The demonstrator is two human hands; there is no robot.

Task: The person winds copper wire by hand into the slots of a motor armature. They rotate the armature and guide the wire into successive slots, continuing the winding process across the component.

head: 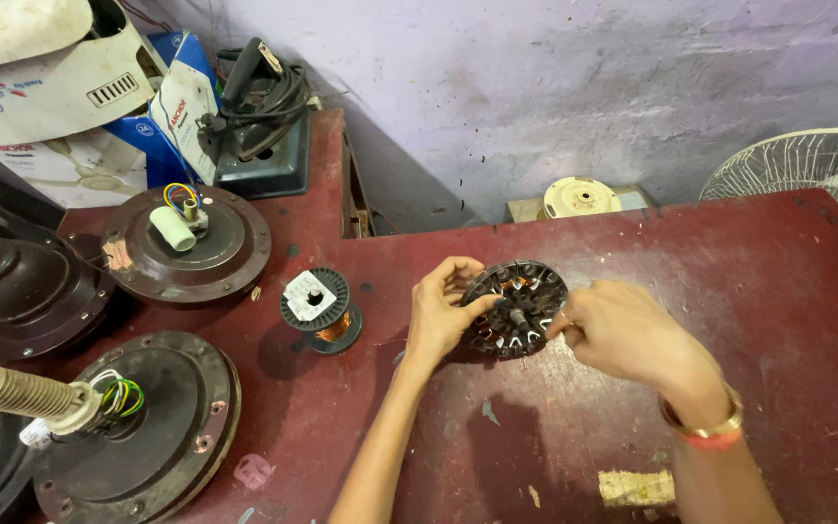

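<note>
A round dark metal fan stator (518,309) with slotted teeth and copper windings stands tilted on the dark red table (749,272). My left hand (441,309) grips its left rim with thumb and fingers. Against its right side, my right hand (613,330) pinches at the teeth with the fingertips; what it pinches is too small to tell. A gold bangle and a red thread circle my right wrist.
A spool of copper wire (321,311) stands left of the stator. Two brown ceiling fan motor housings (188,243) (143,427) with coloured wires lie further left. A dark iron with its cord (262,121), cardboard boxes (70,107), a white fan grille (817,165) and a foam scrap (636,487) surround the work.
</note>
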